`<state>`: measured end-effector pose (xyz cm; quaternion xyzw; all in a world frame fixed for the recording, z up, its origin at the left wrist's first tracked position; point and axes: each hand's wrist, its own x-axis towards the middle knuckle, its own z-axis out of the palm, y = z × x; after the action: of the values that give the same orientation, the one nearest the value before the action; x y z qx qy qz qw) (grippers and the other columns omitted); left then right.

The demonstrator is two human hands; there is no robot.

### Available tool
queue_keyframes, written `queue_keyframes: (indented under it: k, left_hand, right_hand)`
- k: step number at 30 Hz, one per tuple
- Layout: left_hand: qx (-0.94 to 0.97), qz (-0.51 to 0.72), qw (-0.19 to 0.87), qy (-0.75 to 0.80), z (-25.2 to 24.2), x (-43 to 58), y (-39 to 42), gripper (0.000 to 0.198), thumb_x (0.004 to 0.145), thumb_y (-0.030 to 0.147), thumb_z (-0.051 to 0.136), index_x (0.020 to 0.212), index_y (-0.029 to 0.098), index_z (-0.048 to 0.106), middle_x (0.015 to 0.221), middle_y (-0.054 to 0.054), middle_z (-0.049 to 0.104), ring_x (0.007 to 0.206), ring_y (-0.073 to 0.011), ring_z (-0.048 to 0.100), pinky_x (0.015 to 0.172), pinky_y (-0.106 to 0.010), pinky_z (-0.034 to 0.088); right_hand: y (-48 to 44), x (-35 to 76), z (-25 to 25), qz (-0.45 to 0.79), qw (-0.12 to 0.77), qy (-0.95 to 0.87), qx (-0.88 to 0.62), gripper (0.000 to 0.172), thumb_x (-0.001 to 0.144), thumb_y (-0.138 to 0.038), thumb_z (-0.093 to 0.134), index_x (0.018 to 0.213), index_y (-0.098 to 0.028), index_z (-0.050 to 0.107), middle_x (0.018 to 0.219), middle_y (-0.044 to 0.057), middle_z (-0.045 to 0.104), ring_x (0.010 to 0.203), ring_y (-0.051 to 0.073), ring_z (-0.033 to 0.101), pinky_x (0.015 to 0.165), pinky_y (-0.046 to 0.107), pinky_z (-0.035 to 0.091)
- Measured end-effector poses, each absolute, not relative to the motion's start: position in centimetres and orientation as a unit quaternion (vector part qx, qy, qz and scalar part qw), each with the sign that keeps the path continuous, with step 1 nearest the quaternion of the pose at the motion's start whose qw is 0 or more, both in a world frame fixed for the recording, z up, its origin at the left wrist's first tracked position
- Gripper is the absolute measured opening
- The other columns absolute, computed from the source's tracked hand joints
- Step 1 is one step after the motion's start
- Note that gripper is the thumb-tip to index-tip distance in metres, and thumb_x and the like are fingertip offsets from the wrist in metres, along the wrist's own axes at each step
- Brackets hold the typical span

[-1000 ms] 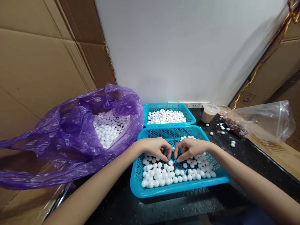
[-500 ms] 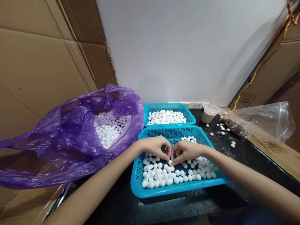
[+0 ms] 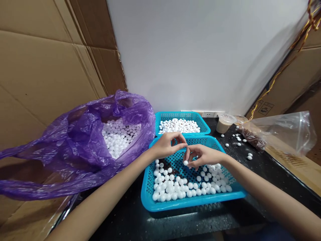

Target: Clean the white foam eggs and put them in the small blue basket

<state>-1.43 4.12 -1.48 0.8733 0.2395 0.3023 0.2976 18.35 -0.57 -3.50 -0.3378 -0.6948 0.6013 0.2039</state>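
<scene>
Over the front blue basket point(image 3: 150, 201) my right hand point(image 3: 203, 156) pinches a white ball point(image 3: 185, 163) between thumb and finger. My left hand point(image 3: 170, 145) is closed in a pinch just above it, thumb and fingertips together near the right fingertips. Whatever those left fingers hold is too small to make out. Many loose white balls point(image 3: 173, 187) lie along the basket's near side and right side. Dark brown bits point(image 3: 173, 167) are scattered on its mesh floor below my hands.
Behind stands a second blue basket point(image 3: 204, 127) of white balls. To the left, a purple plastic bag point(image 3: 85, 134) lies open on more balls. A lidded cup point(image 3: 224, 124), a clear bag of brown bits point(image 3: 253, 139) and stray balls point(image 3: 249, 156) are at right.
Both hands have risen from the balls in the front basket and moved slightly away from me. A white ball has come up in my right fingers.
</scene>
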Motion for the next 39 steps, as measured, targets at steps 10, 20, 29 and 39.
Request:
queue_keyframes:
  k: [10, 20, 29, 39]
  left_hand:
    - [0.861, 0.350, 0.274, 0.249, -1.4, -1.2, 4.1, 0.009, 0.081, 0.023, 0.058, 0.079, 0.015, 0.060, 0.076, -0.001, 0.061, 0.068, -0.0099, 0.055, 0.059, -0.021, 0.042]
    - [0.867, 0.338, 0.263, 0.255, -1.4, -1.3, 4.1, 0.012, 0.082, 0.026, 0.056, 0.078, 0.015, 0.059, 0.077, -0.001, 0.062, 0.068, -0.0092, 0.055, 0.061, -0.022, 0.043]
    - [0.865, 0.335, 0.273, 0.254, -1.5, -1.3, 4.2, 0.012, 0.081, 0.027, 0.058, 0.078, 0.016, 0.059, 0.077, -0.001, 0.062, 0.067, -0.0093, 0.055, 0.060, -0.022, 0.042]
    - [0.861, 0.366, 0.258, 0.241, -1.5, -1.3, 4.0, 0.008, 0.081, 0.023, 0.060, 0.078, 0.015, 0.060, 0.074, 0.000, 0.060, 0.065, -0.0088, 0.053, 0.057, -0.020, 0.041]
  right_hand:
    - [-0.1, 18.4, -3.7, 0.596, 0.301, -0.653, -0.358, 0.027, 0.069, -0.031, 0.073, 0.079, -0.016, 0.052, 0.074, 0.000, 0.061, 0.072, 0.014, 0.063, 0.067, 0.030, 0.054]
    - [-1.2, 17.6, -3.6, 0.421, 0.130, -0.843, -0.309, 0.026, 0.070, -0.039, 0.072, 0.085, -0.018, 0.068, 0.074, -0.001, 0.053, 0.067, 0.011, 0.049, 0.059, 0.022, 0.038]
    - [-1.3, 17.0, -4.2, 0.399, 0.127, -0.869, -0.265, 0.027, 0.072, -0.041, 0.070, 0.088, -0.020, 0.071, 0.075, 0.000, 0.053, 0.070, 0.013, 0.049, 0.063, 0.023, 0.039]
    - [-0.9, 17.6, -3.1, 0.472, 0.209, -0.793, -0.323, 0.022, 0.071, -0.034, 0.072, 0.084, -0.017, 0.066, 0.076, 0.000, 0.058, 0.064, 0.011, 0.051, 0.061, 0.024, 0.040]
